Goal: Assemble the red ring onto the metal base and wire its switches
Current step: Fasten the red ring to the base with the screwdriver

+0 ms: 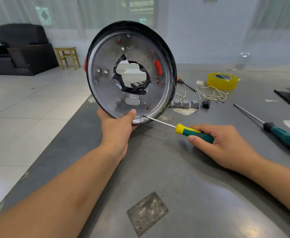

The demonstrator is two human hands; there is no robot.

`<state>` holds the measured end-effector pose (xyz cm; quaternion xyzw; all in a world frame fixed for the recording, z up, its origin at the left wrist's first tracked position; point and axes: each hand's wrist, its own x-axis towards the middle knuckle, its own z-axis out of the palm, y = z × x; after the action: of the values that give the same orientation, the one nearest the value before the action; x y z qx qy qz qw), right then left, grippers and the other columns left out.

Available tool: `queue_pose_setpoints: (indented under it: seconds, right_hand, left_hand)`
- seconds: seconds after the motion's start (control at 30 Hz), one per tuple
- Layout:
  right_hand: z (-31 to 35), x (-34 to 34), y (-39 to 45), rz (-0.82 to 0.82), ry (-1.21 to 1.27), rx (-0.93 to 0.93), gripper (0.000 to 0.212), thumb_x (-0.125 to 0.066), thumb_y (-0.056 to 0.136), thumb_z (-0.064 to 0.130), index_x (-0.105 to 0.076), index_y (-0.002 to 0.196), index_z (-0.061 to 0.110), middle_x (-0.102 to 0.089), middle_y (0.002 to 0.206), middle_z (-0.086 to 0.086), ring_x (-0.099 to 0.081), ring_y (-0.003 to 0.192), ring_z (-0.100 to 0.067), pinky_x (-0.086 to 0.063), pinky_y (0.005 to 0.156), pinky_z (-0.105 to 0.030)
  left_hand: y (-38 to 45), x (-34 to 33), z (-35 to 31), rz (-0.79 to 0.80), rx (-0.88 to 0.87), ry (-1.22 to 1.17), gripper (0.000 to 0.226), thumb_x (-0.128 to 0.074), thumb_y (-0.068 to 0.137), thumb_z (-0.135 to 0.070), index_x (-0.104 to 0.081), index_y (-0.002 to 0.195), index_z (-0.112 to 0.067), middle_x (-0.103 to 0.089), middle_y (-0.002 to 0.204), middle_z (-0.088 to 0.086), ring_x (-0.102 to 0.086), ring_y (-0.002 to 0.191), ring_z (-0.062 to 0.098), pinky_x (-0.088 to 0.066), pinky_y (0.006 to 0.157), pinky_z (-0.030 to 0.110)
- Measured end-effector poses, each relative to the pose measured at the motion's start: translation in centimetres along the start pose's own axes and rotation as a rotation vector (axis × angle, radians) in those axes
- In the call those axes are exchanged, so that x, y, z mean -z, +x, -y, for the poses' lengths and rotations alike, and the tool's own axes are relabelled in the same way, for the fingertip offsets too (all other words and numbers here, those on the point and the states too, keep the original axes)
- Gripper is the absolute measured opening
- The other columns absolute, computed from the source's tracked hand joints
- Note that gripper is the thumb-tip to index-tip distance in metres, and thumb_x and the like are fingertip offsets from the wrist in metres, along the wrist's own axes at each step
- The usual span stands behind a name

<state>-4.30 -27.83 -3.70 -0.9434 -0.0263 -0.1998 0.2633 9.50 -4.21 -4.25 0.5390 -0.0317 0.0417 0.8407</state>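
left hand (pixel 118 124) grips metal base (pixel 106 90) rim | right hand (pixel 224 145) grips screwdriver (pixel 194 133), tip seemingly on edge screw (pixel 141 115)

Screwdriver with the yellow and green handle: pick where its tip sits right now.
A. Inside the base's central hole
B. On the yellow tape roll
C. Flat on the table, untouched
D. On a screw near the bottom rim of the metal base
D. The right hand grips the screwdriver, whose tip meets a screw at the lower rim of the metal base, held upright by the left hand.
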Motion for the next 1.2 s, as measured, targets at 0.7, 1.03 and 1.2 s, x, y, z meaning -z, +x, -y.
queue_pose_setpoints:
  seconds: [0.7, 1.03, 1.2]
  right_hand:
    - [2.0, 0.0, -0.6, -0.105, -0.175, 0.131, 0.039, -0.056, 0.091, 0.054, -0.073, 0.112, 0.026, -0.069, 0.079, 0.014, -0.058, 0.066, -0.007, -0.049, 0.061, -0.026]
    - [3.6, 0.3, -1.0, -0.198, -0.516, 0.304, 0.033, -0.069, 0.089, 0.035, -0.074, 0.116, 0.016, -0.069, 0.083, -0.003, -0.061, 0.056, -0.032, -0.050, 0.041, -0.039]
    - [3.7, 0.4, -1.0, -0.229, -0.538, 0.394, 0.033, -0.071, 0.091, 0.030, -0.068, 0.122, 0.018, -0.064, 0.113, -0.004, -0.059, 0.057, -0.029, -0.050, 0.040, -0.038]
  left_hand:
    - [-0.2, 0.0, 0.3, -0.018, -0.130, 0.187, 0.068, -0.081, 0.084, -0.012, -0.039, 0.137, -0.023, -0.072, 0.114, -0.014, -0.073, 0.108, 0.015, -0.058, 0.100, 0.052]
    - [-0.4, 0.0, 0.4, -0.019, -0.224, 0.337, 0.063, -0.077, 0.090, -0.012, -0.037, 0.136, -0.026, -0.068, 0.117, -0.016, -0.070, 0.103, 0.006, -0.057, 0.102, 0.050]
    - [-0.7, -0.1, 0.3, -0.019, -0.257, 0.419, 0.062, -0.076, 0.092, -0.012, -0.035, 0.135, -0.028, -0.066, 0.118, -0.018, -0.065, 0.089, -0.011, -0.057, 0.101, 0.044]
